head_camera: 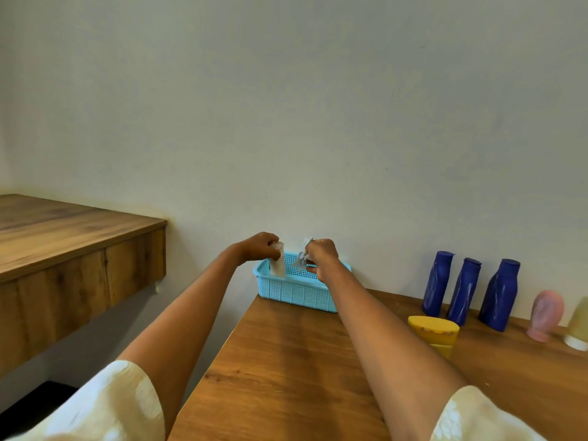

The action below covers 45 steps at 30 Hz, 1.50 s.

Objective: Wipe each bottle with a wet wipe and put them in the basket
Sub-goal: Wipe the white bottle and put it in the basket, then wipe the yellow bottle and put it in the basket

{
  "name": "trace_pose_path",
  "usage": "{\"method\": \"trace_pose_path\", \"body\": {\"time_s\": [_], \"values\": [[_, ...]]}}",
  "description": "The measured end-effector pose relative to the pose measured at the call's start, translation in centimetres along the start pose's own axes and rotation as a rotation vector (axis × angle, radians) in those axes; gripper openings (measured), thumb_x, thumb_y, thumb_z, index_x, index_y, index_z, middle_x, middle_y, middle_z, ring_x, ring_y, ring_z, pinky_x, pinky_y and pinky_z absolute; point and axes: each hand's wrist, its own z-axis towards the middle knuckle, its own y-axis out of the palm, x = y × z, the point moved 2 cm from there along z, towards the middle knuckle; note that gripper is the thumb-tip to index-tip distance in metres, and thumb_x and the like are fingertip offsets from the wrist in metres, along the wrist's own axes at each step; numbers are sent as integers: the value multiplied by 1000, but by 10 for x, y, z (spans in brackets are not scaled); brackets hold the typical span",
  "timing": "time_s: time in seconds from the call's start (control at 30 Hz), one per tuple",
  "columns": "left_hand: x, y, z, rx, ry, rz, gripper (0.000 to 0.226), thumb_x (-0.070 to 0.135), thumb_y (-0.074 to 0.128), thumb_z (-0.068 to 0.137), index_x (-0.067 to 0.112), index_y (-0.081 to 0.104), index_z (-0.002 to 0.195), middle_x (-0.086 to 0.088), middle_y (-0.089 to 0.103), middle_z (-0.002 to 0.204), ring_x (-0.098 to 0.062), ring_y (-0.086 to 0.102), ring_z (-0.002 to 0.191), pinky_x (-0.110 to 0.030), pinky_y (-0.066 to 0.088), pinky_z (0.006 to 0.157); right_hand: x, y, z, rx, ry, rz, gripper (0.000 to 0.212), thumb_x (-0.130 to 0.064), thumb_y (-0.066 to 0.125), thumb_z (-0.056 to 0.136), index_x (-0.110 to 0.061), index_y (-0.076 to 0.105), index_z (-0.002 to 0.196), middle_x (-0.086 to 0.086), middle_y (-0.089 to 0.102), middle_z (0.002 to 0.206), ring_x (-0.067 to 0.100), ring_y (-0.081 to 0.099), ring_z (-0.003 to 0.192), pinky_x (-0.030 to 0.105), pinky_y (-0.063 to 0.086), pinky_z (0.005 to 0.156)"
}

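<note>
Here wooden table (286, 361) abuts pale wall (318, 106); wooden counter (63, 237) left.

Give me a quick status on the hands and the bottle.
Left hand grips white bottle upright over the basket. Right hand pinches the wipe. Six bottles wait at right. Nothing blocks the basket.

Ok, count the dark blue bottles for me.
3, upright in a row by the wall, right of the basket: left bottle, middle bottle, right bottle. None looks hidden.

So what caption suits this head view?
Left hand lowers a white bottle into the blue basket; right hand holds the wipe.
</note>
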Motion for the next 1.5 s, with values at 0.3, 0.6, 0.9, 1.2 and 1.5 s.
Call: {"method": "trace_pose_path", "body": {"time_s": [0.3, 0.6, 0.9, 1.2, 1.5], "values": [[4, -6, 0, 115, 101, 51, 37, 13, 62, 84, 2, 58, 119, -10, 60, 112, -17, 52, 95, -29, 44, 84, 9, -1, 0, -11, -24, -11, 46, -19, 43, 97, -7, 51, 54, 8, 57, 58, 26, 59, 76, 42, 51, 86], [6, -7, 2, -73, -2, 101, 57, 12, 59, 88, 6, 37, 140, -11, 47, 139, -24, 47, 122, -30, 39, 99, 8, -1, -3, -30, -37, 8, 47, -25, 41, 99, -7, 50, 56, 8, 57, 61, 25, 60, 78, 44, 53, 89], [10, 1, -22, 18, -15, 24, 80, 37, 68, 82, 15, 25, 147, -6, 25, 154, -24, 25, 140, -39, 23, 113, -7, -17, -26, 22, -65, 103, 13, -20, 47, 97, -11, 55, 92, 7, 56, 79, 19, 58, 68, 42, 57, 79], [104, 51, -121, 645, 352, -381, 23, 24, 70, 82, 19, 58, 102, 5, 63, 95, -7, 59, 85, -15, 43, 71, -47, -95, -101, 273, -321, 29, 18, -25, 53, 93, -10, 62, 96, 11, 67, 98, 29, 67, 87, 44, 55, 79], [183, 124, -169, 18, 486, -289, 37, 34, 65, 85, 19, 61, 119, 12, 61, 99, 6, 56, 85, -3, 42, 71, -17, -214, -154, 465, -377, 38, 15, -19, 52, 94, -12, 61, 104, 8, 64, 105, 26, 63, 95, 41, 56, 75]]}}
